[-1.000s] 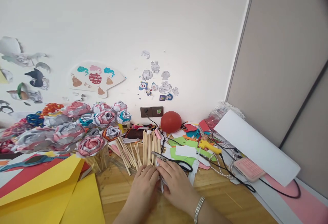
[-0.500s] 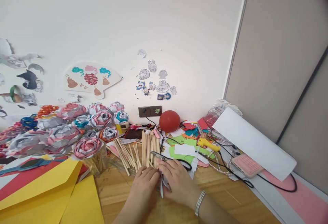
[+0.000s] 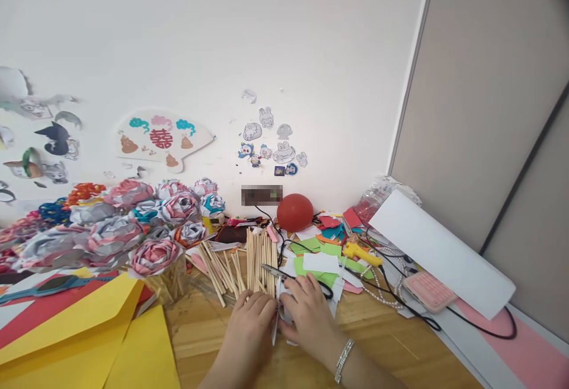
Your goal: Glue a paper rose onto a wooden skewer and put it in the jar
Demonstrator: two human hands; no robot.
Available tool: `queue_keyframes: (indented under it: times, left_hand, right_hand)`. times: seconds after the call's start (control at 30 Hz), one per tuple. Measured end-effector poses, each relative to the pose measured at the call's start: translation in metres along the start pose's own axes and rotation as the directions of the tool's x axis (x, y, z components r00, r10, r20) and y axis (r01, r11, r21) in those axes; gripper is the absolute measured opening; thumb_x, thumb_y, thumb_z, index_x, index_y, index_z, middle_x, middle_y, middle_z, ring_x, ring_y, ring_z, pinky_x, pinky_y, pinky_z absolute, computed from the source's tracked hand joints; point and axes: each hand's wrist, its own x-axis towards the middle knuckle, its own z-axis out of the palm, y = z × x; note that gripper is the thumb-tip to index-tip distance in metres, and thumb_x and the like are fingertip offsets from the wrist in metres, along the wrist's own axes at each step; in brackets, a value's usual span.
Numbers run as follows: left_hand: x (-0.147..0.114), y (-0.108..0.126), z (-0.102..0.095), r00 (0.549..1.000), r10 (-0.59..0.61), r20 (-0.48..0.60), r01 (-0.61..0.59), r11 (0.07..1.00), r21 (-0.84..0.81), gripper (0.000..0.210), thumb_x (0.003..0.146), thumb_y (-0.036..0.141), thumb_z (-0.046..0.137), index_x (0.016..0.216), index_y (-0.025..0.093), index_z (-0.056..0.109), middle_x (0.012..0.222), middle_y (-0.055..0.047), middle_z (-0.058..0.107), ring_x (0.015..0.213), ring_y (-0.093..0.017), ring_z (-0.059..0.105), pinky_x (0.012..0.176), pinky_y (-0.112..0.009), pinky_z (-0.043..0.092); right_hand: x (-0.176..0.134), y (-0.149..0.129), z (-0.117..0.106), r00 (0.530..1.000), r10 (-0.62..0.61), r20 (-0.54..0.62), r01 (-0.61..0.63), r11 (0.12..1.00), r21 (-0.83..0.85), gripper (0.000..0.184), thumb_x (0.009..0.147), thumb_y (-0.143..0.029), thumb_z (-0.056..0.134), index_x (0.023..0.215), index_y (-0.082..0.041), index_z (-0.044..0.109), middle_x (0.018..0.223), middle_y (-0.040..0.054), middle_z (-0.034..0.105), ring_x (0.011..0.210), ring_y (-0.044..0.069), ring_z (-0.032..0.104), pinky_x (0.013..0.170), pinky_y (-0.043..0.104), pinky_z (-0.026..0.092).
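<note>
A small piece of white paper (image 3: 275, 331), curled and seen nearly edge-on, is between my two hands over the front of the wooden table. My left hand (image 3: 252, 318) has its fingers bent and pressed together at the paper's left side. From the right, my right hand (image 3: 306, 309) curls around the paper, thumb underneath and fingers over it. Just beyond my fingertips lie scissors (image 3: 273, 270) with dark handles, partly covered by my right hand. Bundled wooden sticks (image 3: 255, 255) lie right behind my left hand.
Paper flowers (image 3: 155, 255) crowd the left, behind yellow paper sheets (image 3: 140, 347). A red balloon (image 3: 295, 212) stands by the wall. Green paper scraps (image 3: 313, 265), a yellow glue gun (image 3: 362, 253) with its black cord, a pink calculator-like device (image 3: 430, 290) and a white sheet (image 3: 440, 252) fill the right.
My right hand has turned and its fingers have lifted slightly, so more of the white paper shows between my hands. My left hand has barely moved.
</note>
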Motion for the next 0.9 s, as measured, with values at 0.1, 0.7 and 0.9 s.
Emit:
queue_keyframes:
  times: [0.1, 0.7, 0.9]
  left_hand:
    - [0.0, -0.003, 0.001, 0.997, 0.011, 0.071, -0.017, 0.996, 0.09, 0.019, 0.072, 0.001, 0.047, 0.076, 0.018, 0.056, 0.073, -0.002, 0.064, 0.071, -0.019, 0.058, 0.076, -0.037, 0.038]
    - [0.005, -0.012, -0.015, 0.988, 0.124, 0.095, -0.118, 0.991, -0.065, 0.02, 0.076, 0.003, 0.044, 0.07, 0.02, 0.052, 0.066, 0.001, 0.059, 0.061, -0.015, 0.052, 0.071, -0.03, 0.036]
    - [0.0, -0.032, -0.008, 0.998, 0.053, 0.036, -0.045, 0.981, -0.191, 0.009, 0.083, 0.018, 0.049, 0.087, 0.018, 0.057, 0.082, -0.006, 0.063, 0.076, -0.019, 0.057, 0.068, -0.027, 0.042]
  right_hand:
    - [0.002, 0.003, 0.005, 0.997, -0.068, 0.037, 0.069, 0.997, -0.028, 0.003, 0.078, -0.02, 0.057, 0.079, -0.019, 0.054, 0.079, 0.0024, 0.058, 0.082, 0.019, 0.047, 0.09, 0.039, 0.032]
    - [0.005, 0.019, 0.002, 0.96, -0.258, 0.111, 0.263, 0.964, -0.031, 0.018, 0.083, -0.006, 0.044, 0.071, -0.016, 0.052, 0.071, 0.0028, 0.056, 0.069, 0.016, 0.046, 0.065, 0.026, 0.038]
    - [0.002, 0.027, -0.006, 0.964, -0.213, 0.161, 0.223, 0.974, -0.048, 0.005, 0.084, -0.02, 0.053, 0.088, -0.017, 0.054, 0.083, 0.0031, 0.058, 0.077, 0.019, 0.05, 0.065, 0.029, 0.04]
